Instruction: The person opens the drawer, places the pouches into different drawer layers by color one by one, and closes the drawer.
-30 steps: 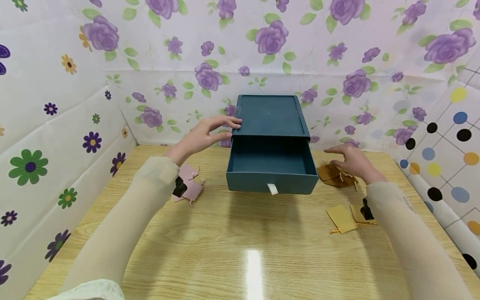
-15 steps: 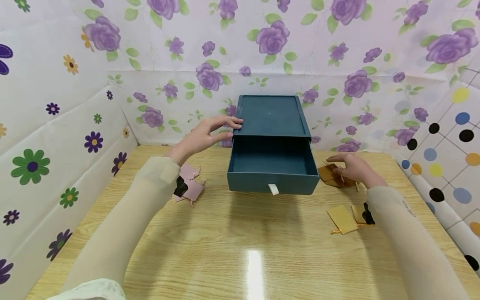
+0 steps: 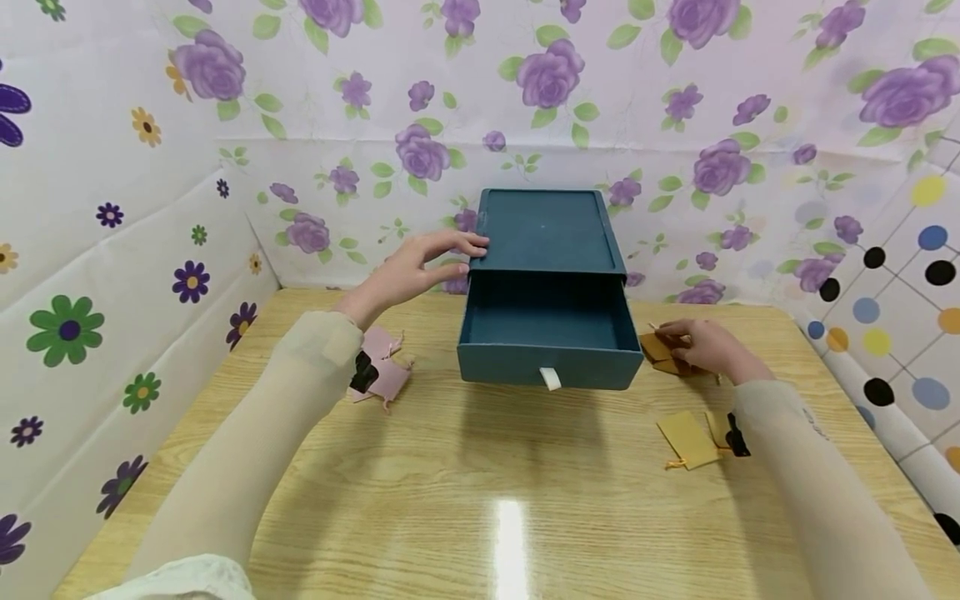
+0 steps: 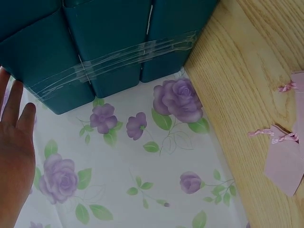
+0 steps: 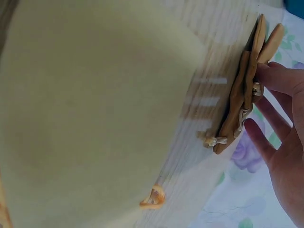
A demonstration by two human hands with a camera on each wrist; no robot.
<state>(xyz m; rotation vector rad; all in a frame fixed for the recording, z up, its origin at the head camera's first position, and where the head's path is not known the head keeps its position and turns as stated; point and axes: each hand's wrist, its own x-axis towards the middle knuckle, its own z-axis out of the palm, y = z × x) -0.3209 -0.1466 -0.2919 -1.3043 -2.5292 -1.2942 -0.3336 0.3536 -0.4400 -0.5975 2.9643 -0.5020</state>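
A dark blue drawer cabinet (image 3: 551, 229) stands at the back middle, its top drawer (image 3: 498, 364) pulled out and bare inside, with a white pull tab (image 3: 551, 379). My left hand (image 3: 408, 268) rests its extended fingers on the cabinet's upper left edge. To the right of the cabinet, brown drawstring pouches (image 3: 663, 357) lie overlapped on the table. My right hand (image 3: 711, 346) pinches the upper one between thumb and fingers; in the right wrist view this pouch (image 5: 272, 42) tilts away from the others. Part of the pile is hidden by the hand.
Pink drawstring pouches (image 3: 390, 379) lie left of the cabinet, partly behind the left wrist. Yellow pouches (image 3: 688, 440) lie nearer me on the right, one partly hidden by the sleeve. Flowered cloth (image 3: 322, 167) hangs behind the wooden table (image 3: 435, 500).
My right hand has come down onto the brown pouches, and its fingers have closed on the upper one. My left hand stays on the cabinet edge.
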